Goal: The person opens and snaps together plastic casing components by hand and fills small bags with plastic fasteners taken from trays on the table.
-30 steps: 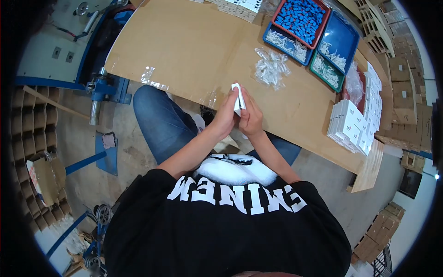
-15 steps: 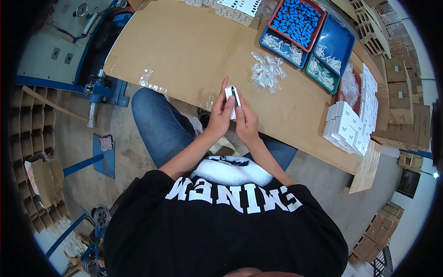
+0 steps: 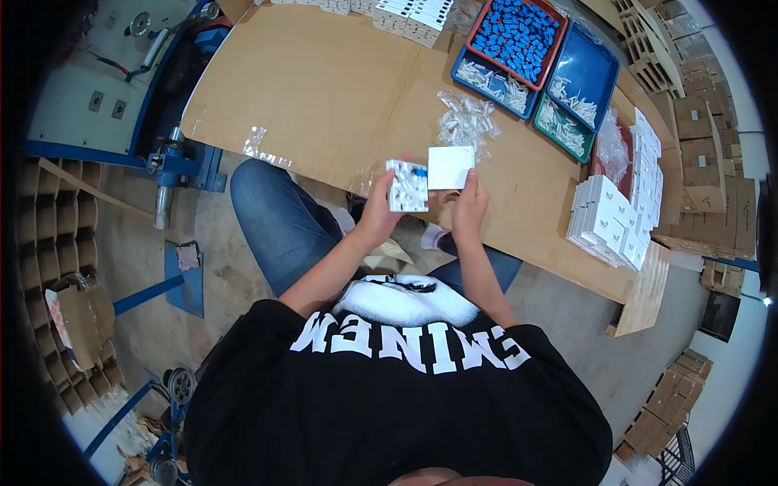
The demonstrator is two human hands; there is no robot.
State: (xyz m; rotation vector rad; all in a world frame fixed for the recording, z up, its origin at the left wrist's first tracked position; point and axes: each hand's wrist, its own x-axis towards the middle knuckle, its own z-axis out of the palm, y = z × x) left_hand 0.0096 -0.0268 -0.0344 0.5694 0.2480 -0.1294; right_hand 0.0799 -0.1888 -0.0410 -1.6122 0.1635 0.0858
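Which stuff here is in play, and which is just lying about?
In play:
- blue-flecked white unit, in left hand
- plain white square, in right hand
- likely: blue parts, small white pieces, clear packets

Apparently just lying about:
- cardboard cartons
- blue-framed machine
- pulley wheel

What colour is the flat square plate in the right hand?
The square plate is white, clearest in the head view.

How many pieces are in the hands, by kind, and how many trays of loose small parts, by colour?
Plain-faced white square: 1
White square with parts showing: 1
Red tray: 1
Blue trays: 2
Green tray: 1
Total: 6
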